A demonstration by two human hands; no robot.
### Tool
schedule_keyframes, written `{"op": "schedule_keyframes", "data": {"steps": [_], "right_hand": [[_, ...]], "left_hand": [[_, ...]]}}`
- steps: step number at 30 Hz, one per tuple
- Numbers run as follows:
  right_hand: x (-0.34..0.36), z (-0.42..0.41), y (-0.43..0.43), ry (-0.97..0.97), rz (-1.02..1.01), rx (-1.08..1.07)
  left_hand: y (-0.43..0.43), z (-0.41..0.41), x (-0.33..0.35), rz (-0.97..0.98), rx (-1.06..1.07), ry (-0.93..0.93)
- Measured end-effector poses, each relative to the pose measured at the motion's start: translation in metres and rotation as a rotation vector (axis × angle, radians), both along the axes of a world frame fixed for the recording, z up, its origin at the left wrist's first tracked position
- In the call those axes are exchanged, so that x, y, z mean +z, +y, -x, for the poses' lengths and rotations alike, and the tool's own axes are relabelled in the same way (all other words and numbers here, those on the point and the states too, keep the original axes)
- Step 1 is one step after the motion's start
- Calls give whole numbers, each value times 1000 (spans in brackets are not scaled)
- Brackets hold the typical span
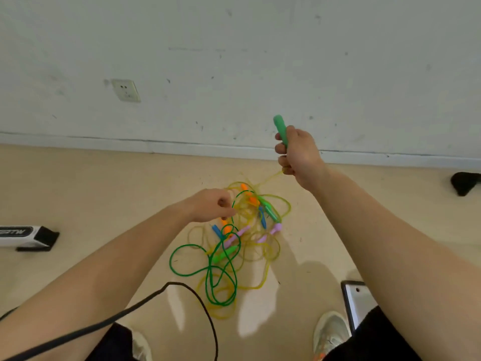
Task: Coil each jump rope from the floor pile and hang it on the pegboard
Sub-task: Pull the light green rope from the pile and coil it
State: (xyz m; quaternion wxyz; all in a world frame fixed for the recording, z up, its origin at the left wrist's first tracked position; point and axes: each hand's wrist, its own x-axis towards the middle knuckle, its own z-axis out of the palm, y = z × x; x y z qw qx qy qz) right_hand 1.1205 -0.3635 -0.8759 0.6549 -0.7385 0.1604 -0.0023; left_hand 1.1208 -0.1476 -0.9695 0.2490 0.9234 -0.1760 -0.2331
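Right hand (pixel 299 152) grips a green handle (pixel 280 127) above the rope pile (pixel 221 256) — left hand (pixel 210 205) curled over it, grasp unclear.

**Room, as I look down and forward**

Pale wall (pixel 260 48) ahead of me, scuffed and flecked with dark marks. One white socket (pixel 126 90) sits low on it, to the left. White baseboard (pixel 208 148) meets a glossy beige floor (pixel 91 183). Bright reflections (pixel 177 303) show near me. Black-and-white lettered item (pixel 26 237) lies far left, dark lump (pixel 464 182) far right.
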Motion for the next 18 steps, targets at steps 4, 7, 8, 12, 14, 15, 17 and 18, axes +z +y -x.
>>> {"op": "schedule_keyframes", "data": {"steps": [4, 7, 8, 12, 14, 15, 17, 18], "right_hand": [[7, 30, -12, 2, 608, 234], [-5, 57, -18, 86, 494, 444], [-12, 61, -19, 92, 444, 497], [-32, 65, -1, 91, 288, 662], [-38, 66, 14, 73, 302, 706], [-38, 66, 20, 64, 340, 689], [-39, 62, 26, 14, 385, 585], [-38, 59, 27, -1, 298, 537]], "left_hand": [[11, 13, 32, 136, 108, -70], [5, 25, 69, 443, 261, -9], [3, 29, 80, 558, 301, 29], [-7, 46, 108, 897, 334, 172], [-12, 50, 108, 1033, 380, 241], [-14, 50, 106, 1074, 410, 256], [-14, 47, 101, 1137, 476, 261], [-13, 44, 97, 1160, 511, 249]]}}
